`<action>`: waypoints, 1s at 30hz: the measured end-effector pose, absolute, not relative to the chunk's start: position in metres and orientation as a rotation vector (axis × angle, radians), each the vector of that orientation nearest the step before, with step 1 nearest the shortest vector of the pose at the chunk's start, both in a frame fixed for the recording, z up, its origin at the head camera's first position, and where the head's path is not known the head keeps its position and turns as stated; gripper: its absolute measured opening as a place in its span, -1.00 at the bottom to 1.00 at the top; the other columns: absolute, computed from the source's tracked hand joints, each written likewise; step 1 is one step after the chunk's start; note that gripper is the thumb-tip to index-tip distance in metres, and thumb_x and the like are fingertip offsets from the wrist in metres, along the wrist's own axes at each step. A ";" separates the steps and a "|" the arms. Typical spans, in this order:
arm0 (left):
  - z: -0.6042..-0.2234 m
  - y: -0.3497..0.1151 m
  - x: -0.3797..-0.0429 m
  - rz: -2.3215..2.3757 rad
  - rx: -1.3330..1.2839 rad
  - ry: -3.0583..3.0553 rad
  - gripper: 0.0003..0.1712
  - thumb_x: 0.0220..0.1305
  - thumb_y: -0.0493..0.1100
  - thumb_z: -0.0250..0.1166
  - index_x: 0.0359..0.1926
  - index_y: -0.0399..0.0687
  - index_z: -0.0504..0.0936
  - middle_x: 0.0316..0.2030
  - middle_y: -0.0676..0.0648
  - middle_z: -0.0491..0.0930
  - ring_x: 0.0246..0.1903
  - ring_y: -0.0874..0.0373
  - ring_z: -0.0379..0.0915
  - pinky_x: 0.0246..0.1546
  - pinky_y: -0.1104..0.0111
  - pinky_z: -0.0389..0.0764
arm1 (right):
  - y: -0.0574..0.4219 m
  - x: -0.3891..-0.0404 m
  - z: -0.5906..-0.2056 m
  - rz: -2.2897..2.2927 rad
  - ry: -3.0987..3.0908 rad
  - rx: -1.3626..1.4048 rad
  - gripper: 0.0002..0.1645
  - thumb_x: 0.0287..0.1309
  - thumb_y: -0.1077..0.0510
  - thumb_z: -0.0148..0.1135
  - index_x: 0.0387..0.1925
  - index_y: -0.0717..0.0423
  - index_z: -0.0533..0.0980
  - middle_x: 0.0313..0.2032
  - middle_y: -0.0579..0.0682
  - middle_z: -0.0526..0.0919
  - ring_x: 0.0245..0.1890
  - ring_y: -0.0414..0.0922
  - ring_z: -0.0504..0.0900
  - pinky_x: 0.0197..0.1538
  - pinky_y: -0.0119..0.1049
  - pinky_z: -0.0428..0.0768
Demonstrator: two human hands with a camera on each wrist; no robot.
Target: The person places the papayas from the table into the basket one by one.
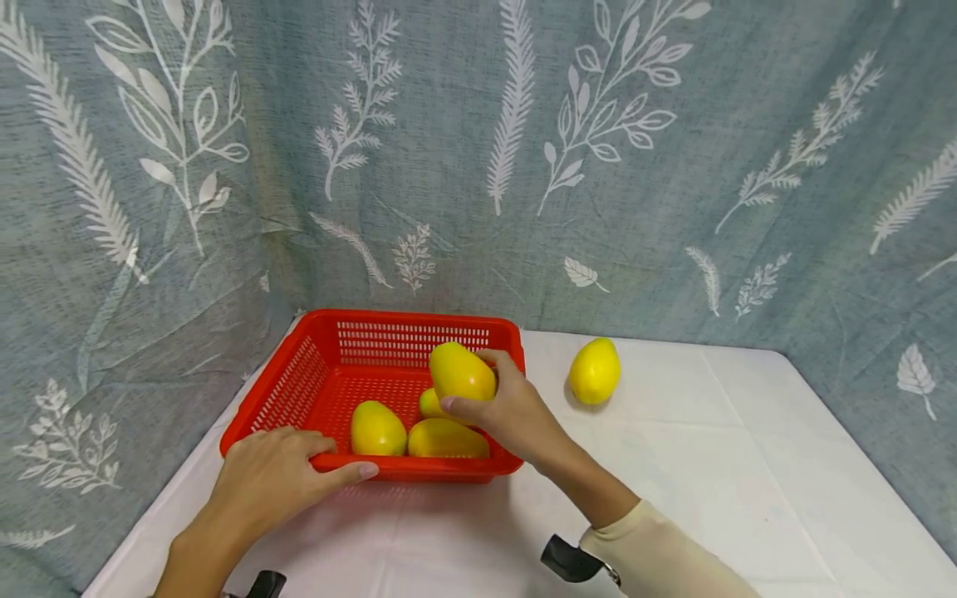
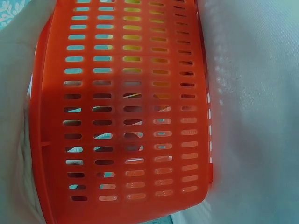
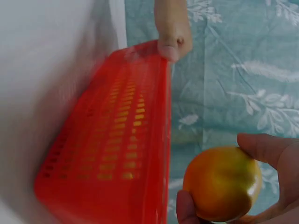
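My right hand (image 1: 512, 407) grips a yellow mango (image 1: 459, 372) over the right side of the red plastic basket (image 1: 359, 324). In the right wrist view, thumb and fingers stand around this mango (image 3: 222, 184), level with the rim. Below it, one mango (image 1: 449, 438) lies along the front wall, a second mango (image 1: 377, 429) sits to its left, and a third mango (image 1: 429, 404) is partly hidden behind. My left hand (image 1: 272, 473) holds the basket's front left rim, thumb along the outside and fingers over the edge. The left wrist view shows the slotted wall (image 2: 121, 112) close up.
Another yellow mango (image 1: 595, 371) stands on the white tablecloth (image 1: 673, 465), right of the basket near the back edge. A grey-green curtain (image 1: 449, 166) with white leaf prints hangs behind and along both sides. Black straps (image 1: 571, 561) show near the wrists.
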State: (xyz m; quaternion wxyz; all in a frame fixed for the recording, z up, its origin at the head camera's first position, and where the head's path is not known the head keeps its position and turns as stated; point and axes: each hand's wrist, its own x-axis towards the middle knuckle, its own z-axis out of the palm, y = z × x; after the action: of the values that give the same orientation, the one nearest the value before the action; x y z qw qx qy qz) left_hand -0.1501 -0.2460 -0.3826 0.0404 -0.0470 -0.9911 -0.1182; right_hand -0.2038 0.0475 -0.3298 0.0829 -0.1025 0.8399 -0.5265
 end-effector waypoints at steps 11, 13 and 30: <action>-0.385 -0.246 -0.150 -0.388 -0.137 -3.033 -0.12 0.06 0.70 0.29 -0.11 0.06 0.86 -0.16 -0.06 0.82 -0.09 -0.14 0.67 0.07 -0.24 0.60 | 0.002 -0.214 -0.343 -1.498 2.503 -0.339 -0.05 0.13 -0.07 0.55 0.46 0.04 0.30 0.10 0.04 0.58 -0.01 -0.02 0.62 0.09 -0.05 0.71; -0.385 -0.247 -0.149 -0.394 -0.140 -3.023 -0.13 0.06 0.70 0.29 -0.12 0.07 0.86 -0.17 -0.05 0.82 -0.10 -0.13 0.68 0.05 -0.23 0.61 | -0.004 -0.216 -0.344 -1.470 2.512 -0.337 -0.05 0.15 -0.06 0.55 0.46 0.05 0.30 0.09 0.03 0.58 -0.03 -0.03 0.62 0.07 -0.07 0.71; -0.385 -0.247 -0.147 -0.385 -0.135 -3.027 -0.10 0.07 0.71 0.26 -0.11 0.04 0.87 -0.16 -0.07 0.82 -0.12 -0.13 0.69 0.03 -0.21 0.62 | -0.043 -0.230 -0.351 -1.188 2.627 -0.304 -0.19 0.27 -0.01 0.51 0.39 0.14 0.32 -0.07 0.03 0.56 -0.02 0.01 0.49 0.07 -0.06 0.65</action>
State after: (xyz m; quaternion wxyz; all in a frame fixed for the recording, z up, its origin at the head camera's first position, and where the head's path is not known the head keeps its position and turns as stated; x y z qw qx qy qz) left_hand -0.1470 -0.2469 -0.3847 0.0437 -0.0441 -0.9901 -0.1260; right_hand -0.2304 -0.0435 -0.3514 0.1211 -0.1042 0.8995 -0.4067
